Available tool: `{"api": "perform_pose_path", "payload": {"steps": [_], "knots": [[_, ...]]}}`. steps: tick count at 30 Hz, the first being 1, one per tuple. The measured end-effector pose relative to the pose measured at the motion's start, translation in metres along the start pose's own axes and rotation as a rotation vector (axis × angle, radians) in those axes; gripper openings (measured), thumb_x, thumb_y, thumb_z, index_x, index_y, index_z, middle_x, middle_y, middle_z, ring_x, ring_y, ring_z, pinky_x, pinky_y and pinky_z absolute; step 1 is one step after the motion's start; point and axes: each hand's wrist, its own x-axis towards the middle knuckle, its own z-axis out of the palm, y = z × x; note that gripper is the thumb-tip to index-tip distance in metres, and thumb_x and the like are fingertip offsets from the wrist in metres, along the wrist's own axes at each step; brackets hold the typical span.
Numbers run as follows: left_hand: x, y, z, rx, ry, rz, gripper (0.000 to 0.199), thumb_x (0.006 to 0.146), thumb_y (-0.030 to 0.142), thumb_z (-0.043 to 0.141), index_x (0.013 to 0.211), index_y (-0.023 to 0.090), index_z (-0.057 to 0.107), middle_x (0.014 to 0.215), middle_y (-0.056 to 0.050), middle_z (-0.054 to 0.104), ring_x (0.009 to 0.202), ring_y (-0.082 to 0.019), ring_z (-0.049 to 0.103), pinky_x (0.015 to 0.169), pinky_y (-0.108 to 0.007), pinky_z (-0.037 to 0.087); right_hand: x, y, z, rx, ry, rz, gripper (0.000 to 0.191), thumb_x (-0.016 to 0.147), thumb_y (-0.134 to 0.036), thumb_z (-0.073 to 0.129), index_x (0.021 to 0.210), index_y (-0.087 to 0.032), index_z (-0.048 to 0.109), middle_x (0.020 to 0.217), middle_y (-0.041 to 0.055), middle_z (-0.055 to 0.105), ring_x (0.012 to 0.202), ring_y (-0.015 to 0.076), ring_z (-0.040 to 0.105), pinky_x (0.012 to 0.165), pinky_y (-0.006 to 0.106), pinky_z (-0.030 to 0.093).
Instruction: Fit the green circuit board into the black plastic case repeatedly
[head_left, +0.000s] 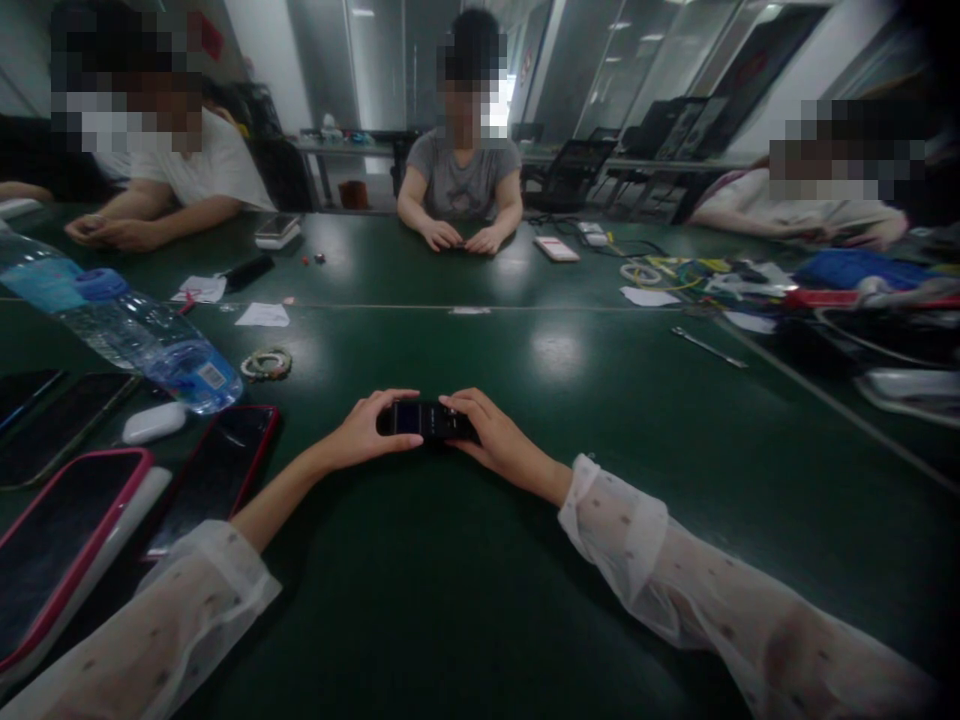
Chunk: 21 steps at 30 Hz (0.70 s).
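A small black handheld device with a screen and buttons [430,420] lies sideways at the middle of the green table [420,580]. Its exact kind is not clear. My left hand [369,430] is closed round its left end, thumb below the screen and fingers along the top edge. On the right end, my right hand [495,435] grips the device beside the buttons, partly covering them. Both wrists come out of sheer white dotted sleeves.
Left of my hands lie a water bottle [157,340], a white case [154,424], a bracelet [267,363] and several phones, one red-edged [217,480]. Cables [675,272] and a blue bundle [862,268] pile up at right, near a thin metal tool [709,347]. Several people sit around.
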Motion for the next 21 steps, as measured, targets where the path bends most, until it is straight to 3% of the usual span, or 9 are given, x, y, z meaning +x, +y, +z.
{"api": "perform_pose_path", "payload": {"steps": [10,21], "knots": [[0.000,-0.005,0.002,0.026,0.007,0.039,0.079,0.071,0.052,0.075,0.139,0.031,0.040,0.136,-0.010,0.047,0.122,-0.035,0.047,0.098,-0.054,0.040,0.000,0.001,-0.002,0.053,0.004,0.014,0.061,0.085,-0.016,0.063,0.137,-0.026,0.032,0.128,0.0099,0.047,0.118,0.0234,0.052,0.102,0.047,0.047],[0.005,-0.011,0.005,0.033,0.042,0.131,0.071,0.075,0.041,0.075,0.137,0.028,0.042,0.133,-0.011,0.052,0.119,-0.031,0.051,0.101,-0.054,0.037,0.001,0.006,0.000,0.119,0.031,0.036,0.063,0.084,-0.019,0.065,0.137,-0.027,0.033,0.125,0.0096,0.049,0.115,0.0240,0.053,0.101,0.049,0.047]]}}
